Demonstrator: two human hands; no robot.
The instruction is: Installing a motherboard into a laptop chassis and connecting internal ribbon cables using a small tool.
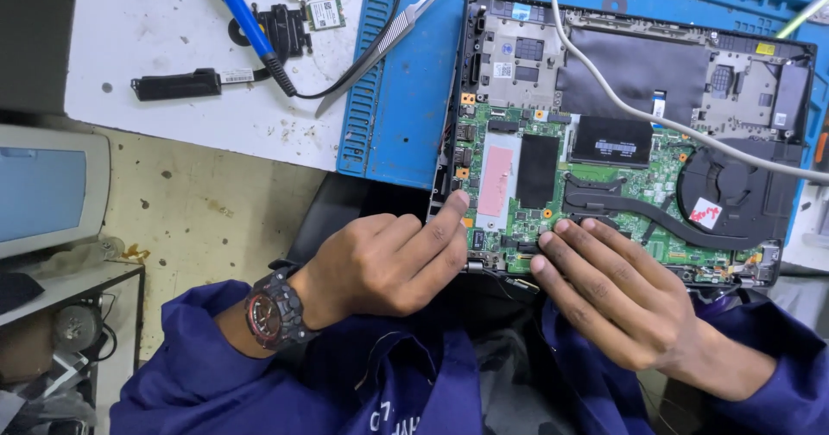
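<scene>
An opened laptop [760, 51] lies bottom-up on a blue mat [406, 116], showing its green circuit board [665, 176], a black heat pipe and a round fan [734, 185]. My left hand [384, 262], with a dark wristwatch on its wrist, grips the laptop's near left edge, thumb on the frame. My right hand [613, 293] rests on the near edge of the board, fingertips pressing beside a small connector. Neither hand holds a tool.
Metal tweezers [380, 42] lie across the mat's left rim. A blue-handled soldering iron [246, 25] and small black parts rest on the white bench. A white cable [622, 98] crosses the laptop. A monitor [47, 185] stands at left over the stained floor.
</scene>
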